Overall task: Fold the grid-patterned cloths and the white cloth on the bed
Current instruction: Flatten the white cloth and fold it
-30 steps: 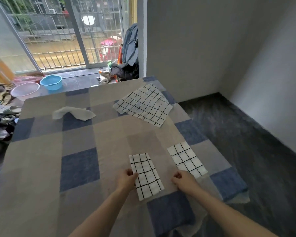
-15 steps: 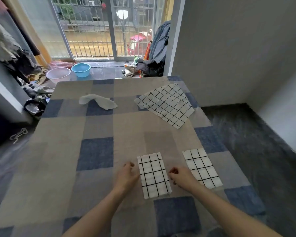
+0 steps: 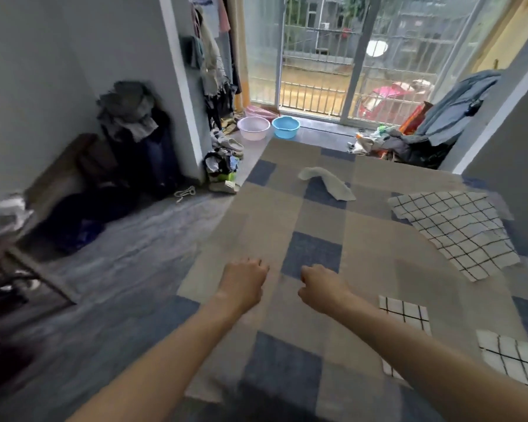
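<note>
A pink basin (image 3: 253, 128) and a blue basin (image 3: 285, 127) sit side by side at upper centre, before the barred glass door (image 3: 317, 56); clothes (image 3: 128, 112) heap at left.

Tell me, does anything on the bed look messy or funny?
Yes. The crumpled white cloth lies bunched up near the far end of the checked bed cover, and the large grid-patterned cloth is spread out crooked and wrinkled on the right. The two small folded grid cloths look neat.

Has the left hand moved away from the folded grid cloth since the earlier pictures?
Yes. The left hand has left the folded grid cloth and now hovers beside a blue square of the bed cover, holding nothing.
</note>
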Available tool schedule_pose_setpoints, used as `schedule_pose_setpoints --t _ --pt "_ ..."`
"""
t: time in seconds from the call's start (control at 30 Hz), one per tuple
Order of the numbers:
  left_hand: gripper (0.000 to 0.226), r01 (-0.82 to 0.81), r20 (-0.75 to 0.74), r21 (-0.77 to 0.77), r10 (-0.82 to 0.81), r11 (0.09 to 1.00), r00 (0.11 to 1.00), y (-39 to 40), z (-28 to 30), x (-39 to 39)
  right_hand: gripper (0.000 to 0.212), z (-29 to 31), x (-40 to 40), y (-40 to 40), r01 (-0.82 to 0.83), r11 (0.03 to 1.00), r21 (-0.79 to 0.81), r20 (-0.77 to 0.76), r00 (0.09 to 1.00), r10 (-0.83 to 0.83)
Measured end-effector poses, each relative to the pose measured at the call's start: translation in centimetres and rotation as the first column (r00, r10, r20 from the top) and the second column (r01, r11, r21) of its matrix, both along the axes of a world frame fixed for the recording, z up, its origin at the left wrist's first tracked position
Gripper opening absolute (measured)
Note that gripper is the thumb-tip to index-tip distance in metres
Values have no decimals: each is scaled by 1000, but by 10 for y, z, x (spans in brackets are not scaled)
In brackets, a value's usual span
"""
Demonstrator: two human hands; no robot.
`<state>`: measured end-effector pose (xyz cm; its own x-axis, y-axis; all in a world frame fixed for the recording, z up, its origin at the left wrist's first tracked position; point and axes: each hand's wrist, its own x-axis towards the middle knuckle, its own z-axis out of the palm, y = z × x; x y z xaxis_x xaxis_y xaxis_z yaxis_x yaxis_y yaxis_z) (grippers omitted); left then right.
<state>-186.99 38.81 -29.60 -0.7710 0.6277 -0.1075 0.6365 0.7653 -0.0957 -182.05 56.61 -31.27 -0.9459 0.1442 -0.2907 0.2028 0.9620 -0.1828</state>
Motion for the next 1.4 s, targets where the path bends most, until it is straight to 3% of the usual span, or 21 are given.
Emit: schedule_pose_setpoints --t 0.1,0.37,0.63,0.97,1.2,1.4 --pt "28 -66 -56 26 67 997 996 -71 28 -21 21 19 -38 -76 -111 987 114 -76 990 120" --pt "40 -308 -122 81 316 948 941 -294 63 -56 31 58 -111 -284 -322 941 105 -220 915 338" --pt "38 -411 -51 6 410 912 910 -435 64 -93 31 79 -170 -401 -366 928 70 -283 885 370" --pt "43 -342 0 93 343 935 939 -455 54 -205 40 65 -270 -429 -332 943 23 -251 911 327" --pt "39 -259 -58 5 259 966 964 -452 64 -348 43 58 -397 -417 -244 967 -79 -289 933 212" --pt "34 -177 -107 46 181 983 978 -416 87 -464 45 73 -484 -390 -173 983 -65 -334 932 142"
